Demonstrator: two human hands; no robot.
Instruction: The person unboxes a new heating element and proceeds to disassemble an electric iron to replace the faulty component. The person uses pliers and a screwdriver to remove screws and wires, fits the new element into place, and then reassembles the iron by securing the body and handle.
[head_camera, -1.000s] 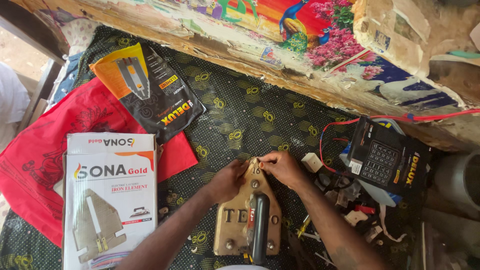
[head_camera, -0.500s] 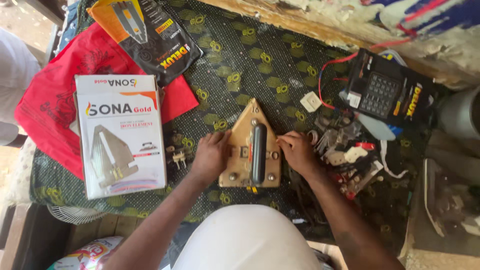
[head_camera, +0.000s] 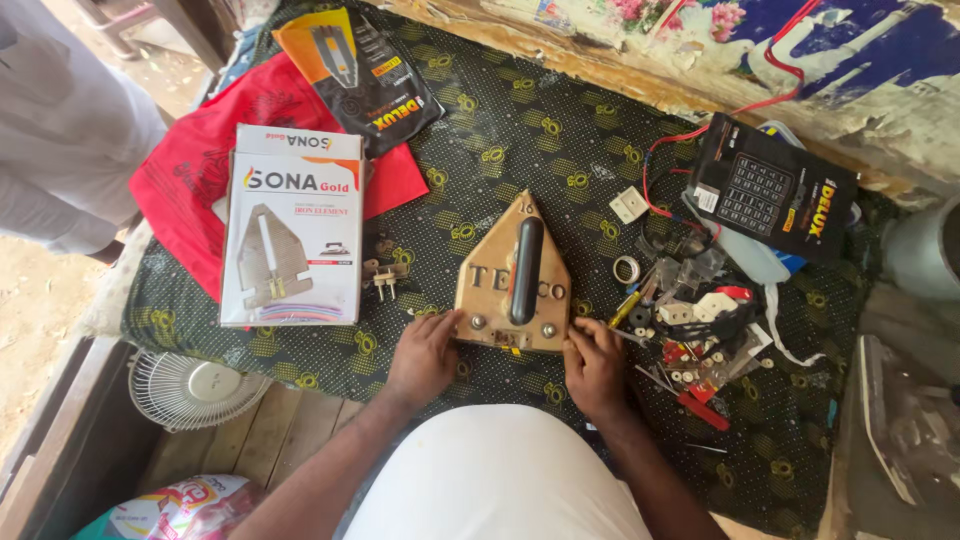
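Both hands are down at the wide back end of the old iron (head_camera: 513, 278): the left hand (head_camera: 424, 356) has its fingers curled loosely against the rear left corner, and the right hand (head_camera: 594, 364) does the same at the rear right corner. They're touching and steadying it, fingers bent but not wrapped around anything. The iron sits flat near the middle of the bench (head_camera: 520, 140), which is covered in a dark green patterned cloth. Its long axis runs straight away from the person, pointed nose aimed at the far wall and blunt end toward the body, with the black handle (head_camera: 525, 270) lying along that same line. Just left of it there's a small plug part (head_camera: 385, 276), then a white product box (head_camera: 292, 226) resting partly on a red bag (head_camera: 190, 190). To the right is a heap of small parts and screwdrivers (head_camera: 690, 320), a roll of tape (head_camera: 627, 269) and a black box (head_camera: 772, 190) with a keypad picture. A small white fan (head_camera: 190, 388) sits below the bench edge at the left.
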